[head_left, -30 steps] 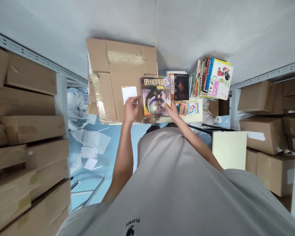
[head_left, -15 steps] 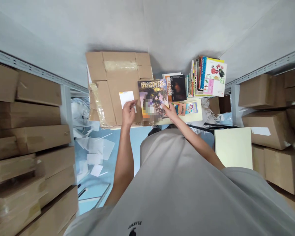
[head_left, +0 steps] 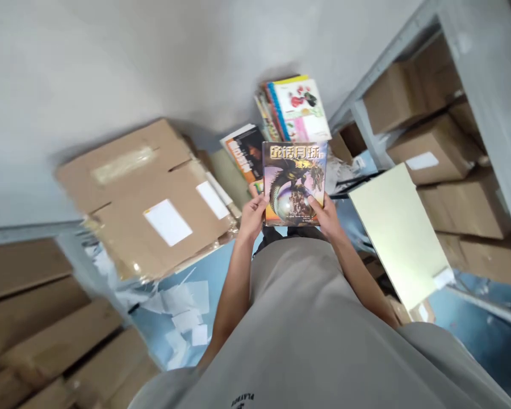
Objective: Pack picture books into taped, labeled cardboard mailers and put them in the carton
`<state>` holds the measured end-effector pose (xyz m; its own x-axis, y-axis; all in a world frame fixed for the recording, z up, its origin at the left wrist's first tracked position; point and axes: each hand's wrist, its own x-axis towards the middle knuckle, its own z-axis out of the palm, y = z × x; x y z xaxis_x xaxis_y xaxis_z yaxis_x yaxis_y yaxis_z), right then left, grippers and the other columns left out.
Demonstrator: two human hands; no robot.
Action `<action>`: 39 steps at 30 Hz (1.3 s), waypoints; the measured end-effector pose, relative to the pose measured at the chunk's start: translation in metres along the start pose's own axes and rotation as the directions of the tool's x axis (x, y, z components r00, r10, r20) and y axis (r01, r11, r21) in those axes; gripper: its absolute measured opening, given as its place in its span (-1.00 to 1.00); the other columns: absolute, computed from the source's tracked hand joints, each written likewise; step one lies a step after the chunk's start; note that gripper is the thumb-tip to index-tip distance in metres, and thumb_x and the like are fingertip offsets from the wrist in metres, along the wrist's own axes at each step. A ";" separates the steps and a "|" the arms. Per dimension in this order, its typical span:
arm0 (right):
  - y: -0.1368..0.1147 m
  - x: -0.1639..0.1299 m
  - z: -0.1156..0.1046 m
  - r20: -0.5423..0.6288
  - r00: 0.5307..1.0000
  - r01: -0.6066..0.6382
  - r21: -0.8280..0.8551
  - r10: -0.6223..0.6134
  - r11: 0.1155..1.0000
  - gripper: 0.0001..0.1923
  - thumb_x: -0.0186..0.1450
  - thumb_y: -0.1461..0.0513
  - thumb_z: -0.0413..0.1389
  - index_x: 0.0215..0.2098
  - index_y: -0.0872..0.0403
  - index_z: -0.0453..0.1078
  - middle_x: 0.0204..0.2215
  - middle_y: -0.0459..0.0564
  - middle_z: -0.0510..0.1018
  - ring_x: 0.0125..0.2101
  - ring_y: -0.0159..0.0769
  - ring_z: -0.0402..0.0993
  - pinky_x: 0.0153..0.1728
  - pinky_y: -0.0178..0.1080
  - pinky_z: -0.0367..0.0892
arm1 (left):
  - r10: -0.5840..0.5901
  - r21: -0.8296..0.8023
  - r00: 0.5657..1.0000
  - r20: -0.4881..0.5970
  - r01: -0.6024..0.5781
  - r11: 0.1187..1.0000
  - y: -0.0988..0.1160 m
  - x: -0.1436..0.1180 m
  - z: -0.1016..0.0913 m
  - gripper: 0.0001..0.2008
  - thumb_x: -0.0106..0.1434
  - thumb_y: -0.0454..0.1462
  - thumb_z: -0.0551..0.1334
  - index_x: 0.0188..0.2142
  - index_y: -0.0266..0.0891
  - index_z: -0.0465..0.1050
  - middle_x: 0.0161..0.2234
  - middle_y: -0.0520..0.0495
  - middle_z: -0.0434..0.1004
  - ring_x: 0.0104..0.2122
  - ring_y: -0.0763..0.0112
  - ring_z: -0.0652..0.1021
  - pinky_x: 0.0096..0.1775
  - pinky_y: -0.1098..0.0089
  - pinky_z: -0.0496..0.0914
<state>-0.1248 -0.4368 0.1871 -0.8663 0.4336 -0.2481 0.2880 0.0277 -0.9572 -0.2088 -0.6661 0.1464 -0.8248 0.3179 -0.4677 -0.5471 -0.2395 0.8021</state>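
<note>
A book (head_left: 296, 182) with a dragon and a glassy sphere on its cover is held up in front of my body. My left hand (head_left: 254, 216) grips its left edge, and my right hand (head_left: 326, 215) grips its lower right edge with the thumb on the cover. Behind the book, a dark-covered book (head_left: 249, 149) with orange lettering lies partly hidden. To the left, a white card (head_left: 167, 222) rests on a flattened cardboard box (head_left: 128, 210), with a second white slip (head_left: 212, 200) near the box's right edge.
A stack of books (head_left: 300, 108) leans against the wall at the back. Shelves with cardboard boxes (head_left: 445, 165) stand on the right, more boxes (head_left: 46, 318) on the left. A pale board (head_left: 402, 233) juts out at my right. Loose paper (head_left: 191, 307) litters the blue floor.
The dragon book has moved right, away from the cardboard. My left hand has left the white card and now holds the book too. The view has turned to the right.
</note>
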 end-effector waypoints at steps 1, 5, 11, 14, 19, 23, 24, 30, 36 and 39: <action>-0.002 -0.011 -0.019 -0.064 0.998 -0.005 -0.002 0.005 1.000 -0.29 0.41 -0.32 0.42 0.28 -0.08 0.68 0.30 0.15 0.78 0.33 0.14 0.72 0.48 0.23 0.56 | -0.030 0.009 0.997 0.065 0.030 1.000 -0.002 0.007 0.018 -0.30 0.09 0.37 0.67 -0.11 -0.12 0.80 -0.14 -0.13 0.87 -0.03 -0.02 0.83 0.02 0.08 0.73; 0.000 -0.051 -0.093 -0.278 0.959 -0.037 0.085 0.059 0.996 -0.37 0.35 -0.34 0.47 0.11 -0.13 0.73 0.14 0.09 0.85 0.15 0.13 0.81 0.36 0.28 0.66 | -0.101 0.127 0.965 0.243 0.071 0.989 -0.013 0.024 0.090 -0.37 0.02 0.29 0.73 -0.21 -0.12 0.78 -0.28 -0.10 0.82 -0.09 -0.02 0.81 -0.10 0.14 0.71; 0.016 -0.086 -0.199 -0.519 0.847 0.011 0.230 0.113 0.973 -0.35 0.29 -0.40 0.47 -0.07 -0.08 0.77 -0.08 0.09 0.88 -0.04 0.13 0.85 0.03 0.13 0.79 | -0.279 0.242 0.826 0.489 0.179 0.954 -0.031 0.019 0.211 -0.46 0.04 0.08 0.77 -0.14 -0.17 0.81 -0.24 -0.13 0.84 -0.02 -0.07 0.83 -0.07 0.16 0.72; 0.023 -0.090 -0.256 -0.551 0.821 0.020 0.292 0.151 0.956 -0.33 0.26 -0.41 0.49 -0.13 -0.06 0.75 -0.22 0.03 0.85 -0.17 0.04 0.81 -0.13 0.01 0.74 | -0.352 0.274 0.755 0.553 0.234 0.933 -0.051 0.017 0.281 -0.44 0.01 0.02 0.80 -0.13 -0.24 0.80 -0.23 -0.15 0.85 0.01 -0.12 0.83 0.00 0.13 0.72; 0.039 -0.093 -0.358 -0.603 0.777 0.042 0.333 0.179 0.942 -0.28 0.13 -0.45 0.55 -0.34 -0.04 0.64 -0.42 -0.11 0.69 -0.39 -0.22 0.57 -0.30 -0.17 0.58 | -0.417 0.306 0.737 0.532 0.293 0.906 -0.106 0.007 0.394 -0.36 -0.19 0.02 0.85 -0.25 -0.26 0.73 -0.30 -0.12 0.82 -0.04 -0.11 0.84 0.02 0.14 0.70; 0.058 -0.103 -0.428 -0.609 0.769 0.023 0.333 0.196 0.943 -0.25 0.14 -0.48 0.52 -0.29 -0.02 0.68 -0.36 -0.06 0.72 -0.36 -0.20 0.57 -0.28 -0.15 0.58 | -0.391 0.301 0.757 0.523 0.266 0.916 -0.142 -0.013 0.452 -0.34 -0.16 0.08 0.84 -0.24 -0.24 0.72 -0.29 -0.12 0.82 -0.06 -0.04 0.82 0.00 0.17 0.68; 0.062 -0.104 -0.441 -0.608 0.769 0.009 0.320 0.198 0.947 -0.24 0.17 -0.49 0.50 -0.26 -0.01 0.69 -0.33 -0.03 0.73 -0.32 -0.16 0.61 -0.24 -0.12 0.61 | -0.377 0.303 0.768 0.519 0.247 0.920 -0.147 -0.017 0.462 -0.33 -0.14 0.10 0.83 -0.22 -0.24 0.72 -0.28 -0.12 0.82 -0.09 0.00 0.81 -0.02 0.19 0.67; 0.061 -0.090 -0.458 -0.794 0.607 -0.014 -0.007 0.003 1.000 -0.24 0.34 -0.40 0.40 0.13 0.00 0.70 0.25 0.28 0.75 0.28 0.18 0.68 0.27 0.20 0.67 | -0.147 0.441 0.849 0.507 -0.109 0.891 -0.146 -0.035 0.498 -0.48 0.11 0.10 0.73 -0.21 -0.23 0.73 -0.32 0.00 0.75 -0.29 0.31 0.67 -0.17 0.38 0.54; 0.022 -0.069 -0.425 -0.631 0.775 0.094 0.151 0.023 0.984 -0.25 0.23 -0.34 0.56 0.10 -0.02 0.71 -0.04 0.10 0.84 0.07 0.20 0.80 0.10 0.07 0.74 | 0.088 0.472 0.664 0.742 -0.612 0.634 -0.138 -0.070 0.529 -0.73 0.44 0.00 0.54 -0.03 -0.09 0.80 -0.06 -0.12 0.86 0.12 0.02 0.79 0.24 0.14 0.65; 0.016 -0.066 -0.440 -0.668 0.742 0.219 0.328 0.062 0.919 -0.34 0.30 -0.37 0.48 -0.13 0.00 0.72 -0.17 0.05 0.84 -0.01 0.12 0.80 0.13 0.08 0.72 | 0.133 0.379 0.526 0.840 -0.745 0.550 -0.124 -0.060 0.538 -0.49 0.41 0.05 0.59 0.24 -0.07 0.76 0.34 -0.22 0.76 0.45 -0.09 0.63 0.56 -0.04 0.44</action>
<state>0.1160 -0.0689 0.2536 -0.3520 0.9249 -0.1436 -0.0586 -0.1749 -0.9828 -0.0148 -0.1620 0.2744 -0.3868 0.9058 0.1730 0.3676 -0.0207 0.9298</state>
